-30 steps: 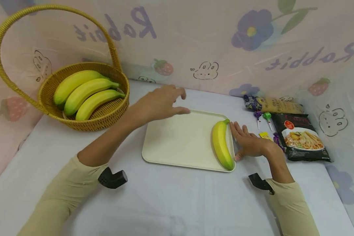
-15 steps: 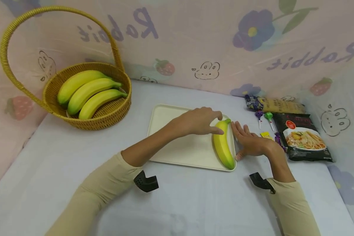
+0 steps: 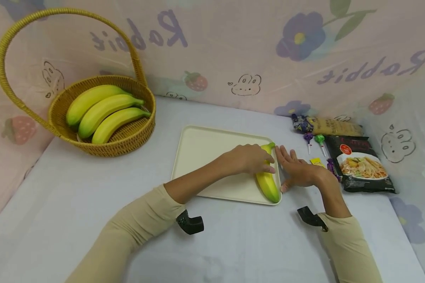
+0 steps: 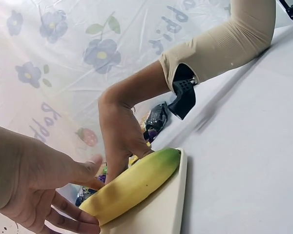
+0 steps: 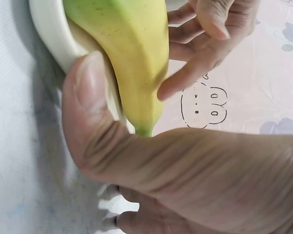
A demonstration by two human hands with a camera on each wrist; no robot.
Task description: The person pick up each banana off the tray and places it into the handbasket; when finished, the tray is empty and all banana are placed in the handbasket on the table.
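Note:
A yellow banana with green ends lies along the right side of a cream tray. My left hand is over the banana's upper half and covers part of it in the head view. In the left wrist view, that hand's fingers reach the banana's near end, thumb and fingers spread rather than curled tight. My right hand stays at the tray's right edge with fingers extended, its thumb against the rim in the right wrist view.
At the back left stands a tall-handled wicker basket with three bananas showing. Right of my right hand lie a black noodle packet, two lollipops, small wrapped sweets and a tan packet. A printed curtain backs the table.
My left hand has swung right from beside the basket, across the tray, and come down over the banana. The right hand has kept its place at the tray's edge.

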